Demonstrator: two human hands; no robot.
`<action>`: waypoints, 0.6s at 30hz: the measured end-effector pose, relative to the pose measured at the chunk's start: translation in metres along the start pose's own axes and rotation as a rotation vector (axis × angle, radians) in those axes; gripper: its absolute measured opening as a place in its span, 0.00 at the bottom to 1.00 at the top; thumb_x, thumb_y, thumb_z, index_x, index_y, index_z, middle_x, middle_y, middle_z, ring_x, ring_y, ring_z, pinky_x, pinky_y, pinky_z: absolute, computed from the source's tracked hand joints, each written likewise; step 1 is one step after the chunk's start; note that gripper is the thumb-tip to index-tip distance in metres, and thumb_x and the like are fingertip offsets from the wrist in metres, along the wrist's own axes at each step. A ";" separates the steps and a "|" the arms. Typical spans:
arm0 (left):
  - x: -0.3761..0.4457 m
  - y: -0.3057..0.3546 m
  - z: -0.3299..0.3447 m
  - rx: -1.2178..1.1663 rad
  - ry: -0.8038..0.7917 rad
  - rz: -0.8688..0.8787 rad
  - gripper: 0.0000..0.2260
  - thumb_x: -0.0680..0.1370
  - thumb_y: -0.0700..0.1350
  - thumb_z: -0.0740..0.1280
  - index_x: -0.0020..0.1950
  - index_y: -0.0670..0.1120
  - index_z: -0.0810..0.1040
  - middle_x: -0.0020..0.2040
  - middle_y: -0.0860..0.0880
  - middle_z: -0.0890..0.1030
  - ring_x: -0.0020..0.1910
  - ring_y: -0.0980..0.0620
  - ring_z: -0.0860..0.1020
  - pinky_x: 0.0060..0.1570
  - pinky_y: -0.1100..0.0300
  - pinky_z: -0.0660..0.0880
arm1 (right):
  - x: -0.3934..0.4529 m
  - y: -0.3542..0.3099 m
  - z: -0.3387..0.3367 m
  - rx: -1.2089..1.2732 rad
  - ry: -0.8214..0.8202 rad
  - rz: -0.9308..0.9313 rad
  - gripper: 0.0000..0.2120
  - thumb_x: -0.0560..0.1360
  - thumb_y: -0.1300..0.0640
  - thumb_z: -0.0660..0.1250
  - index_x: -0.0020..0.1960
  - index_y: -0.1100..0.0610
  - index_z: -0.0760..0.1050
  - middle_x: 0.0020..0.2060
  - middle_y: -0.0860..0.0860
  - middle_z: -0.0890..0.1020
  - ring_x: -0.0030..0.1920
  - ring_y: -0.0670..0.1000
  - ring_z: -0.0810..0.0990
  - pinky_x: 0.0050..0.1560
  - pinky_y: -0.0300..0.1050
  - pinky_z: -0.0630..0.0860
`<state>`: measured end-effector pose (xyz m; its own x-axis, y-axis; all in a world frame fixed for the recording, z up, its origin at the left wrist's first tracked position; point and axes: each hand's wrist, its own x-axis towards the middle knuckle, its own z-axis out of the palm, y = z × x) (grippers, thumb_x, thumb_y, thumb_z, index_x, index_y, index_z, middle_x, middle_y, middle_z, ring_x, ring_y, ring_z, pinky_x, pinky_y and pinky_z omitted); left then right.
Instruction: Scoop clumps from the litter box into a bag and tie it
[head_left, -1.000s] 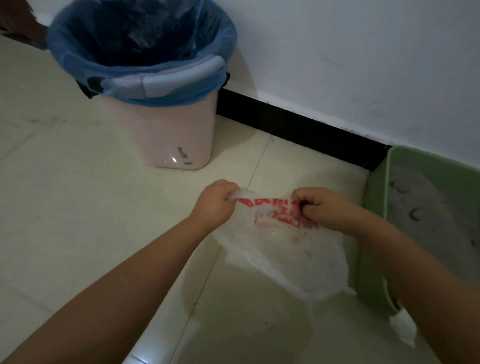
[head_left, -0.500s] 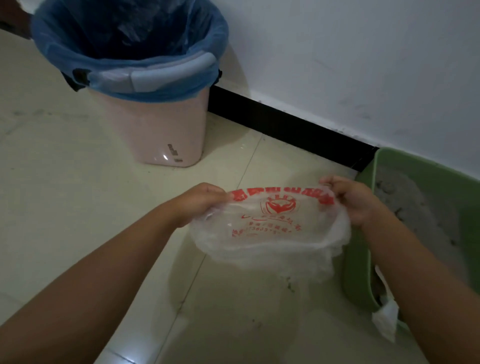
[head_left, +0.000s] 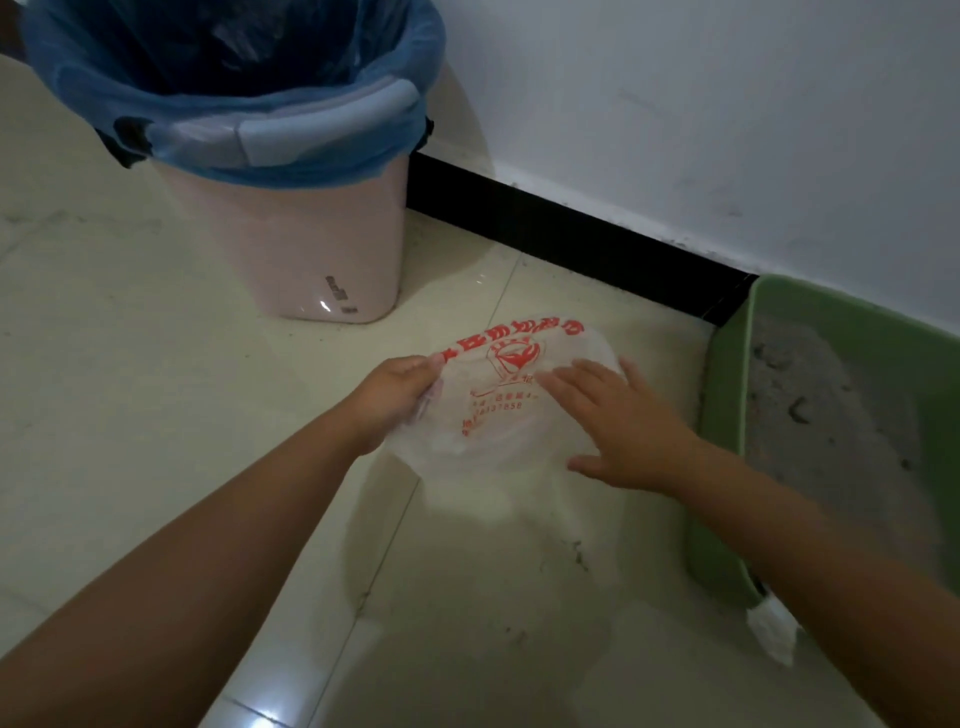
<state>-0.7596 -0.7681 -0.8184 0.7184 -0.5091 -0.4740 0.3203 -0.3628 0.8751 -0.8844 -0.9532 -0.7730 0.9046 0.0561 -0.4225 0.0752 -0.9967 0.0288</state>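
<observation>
Holding a thin plastic bag (head_left: 498, 410) open just above the floor (head_left: 156, 415), beside the litter box (head_left: 727, 415).

Nearest us, a crumpled white scrap (head_left: 771, 626) lies at the litter box's near corner. Our left hand (head_left: 395, 400) pinches the bag's left rim between curled fingers (head_left: 423, 371); our right hand (head_left: 623, 426) lies flat over the bag's right side, its fingers spread and pressing lightly on the plastic. Red print runs along the bag's far rim. To the right, the green box holds grey litter (head_left: 821, 415) with dark clumps (head_left: 797, 410). Farther off stands a pink bin (head_left: 291, 249) lined with a blue bag (head_left: 234, 104), against the white wall (head_left: 727, 104).
</observation>
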 end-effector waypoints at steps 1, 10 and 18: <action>0.000 -0.001 0.000 -0.008 -0.001 -0.006 0.15 0.81 0.48 0.57 0.40 0.45 0.77 0.31 0.53 0.81 0.34 0.52 0.78 0.33 0.67 0.75 | 0.005 -0.004 0.007 -0.011 0.012 0.012 0.41 0.75 0.45 0.63 0.75 0.50 0.38 0.76 0.48 0.49 0.76 0.50 0.44 0.73 0.55 0.36; 0.007 -0.012 0.005 0.103 0.439 -0.015 0.17 0.82 0.48 0.56 0.46 0.37 0.78 0.41 0.43 0.76 0.42 0.47 0.74 0.40 0.59 0.70 | 0.000 -0.001 0.045 -0.117 0.107 -0.308 0.17 0.49 0.63 0.79 0.36 0.52 0.83 0.28 0.48 0.83 0.28 0.50 0.81 0.36 0.42 0.80; -0.009 -0.022 0.016 0.827 0.524 0.605 0.14 0.73 0.34 0.67 0.58 0.35 0.74 0.54 0.34 0.76 0.55 0.36 0.73 0.56 0.47 0.73 | -0.016 -0.001 0.051 0.070 -0.147 -0.178 0.21 0.77 0.55 0.53 0.71 0.52 0.65 0.72 0.50 0.64 0.71 0.49 0.63 0.70 0.41 0.59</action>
<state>-0.7830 -0.7682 -0.8348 0.8470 -0.4577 0.2704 -0.5284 -0.6697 0.5218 -0.9198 -0.9556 -0.8124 0.8084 0.2271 -0.5430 0.1943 -0.9738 -0.1181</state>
